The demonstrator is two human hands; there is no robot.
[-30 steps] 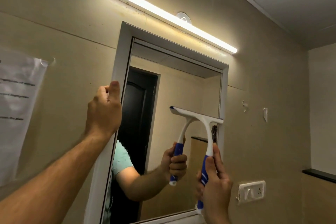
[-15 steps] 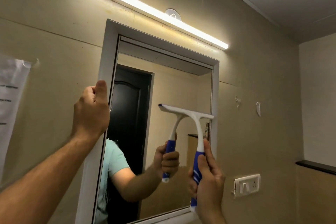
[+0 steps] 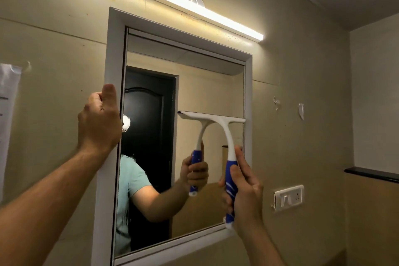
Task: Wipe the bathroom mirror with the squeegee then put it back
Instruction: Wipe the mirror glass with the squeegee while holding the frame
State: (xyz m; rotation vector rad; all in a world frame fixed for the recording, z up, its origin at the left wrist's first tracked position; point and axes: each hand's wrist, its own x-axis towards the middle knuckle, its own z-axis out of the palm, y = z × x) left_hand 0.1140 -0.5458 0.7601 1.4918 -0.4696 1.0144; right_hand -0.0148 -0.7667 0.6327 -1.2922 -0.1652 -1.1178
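Note:
The white-framed mirror [image 3: 248, 93] hangs on a beige wall. My right hand [image 3: 245, 192] grips the blue and white handle of the squeegee [image 3: 228, 134], whose white blade lies flat against the glass at mid-height on the mirror's right side, reaching the right frame. My left hand [image 3: 98, 121] holds the mirror's left frame edge, thumb up. The glass reflects my arm, the squeegee and a dark door.
A lit tube light [image 3: 172, 0] runs above the mirror. A switch and socket plate [image 3: 289, 197] is on the wall to the right, with a dark ledge [image 3: 371, 174] beyond it. A taped paper sheet [image 3: 7, 101] hangs at far left.
The view has shifted, so the mirror sits more central and lower in frame. The squeegee blade stays against the right side of the glass, a little lower relative to the frame. My left hand keeps its hold.

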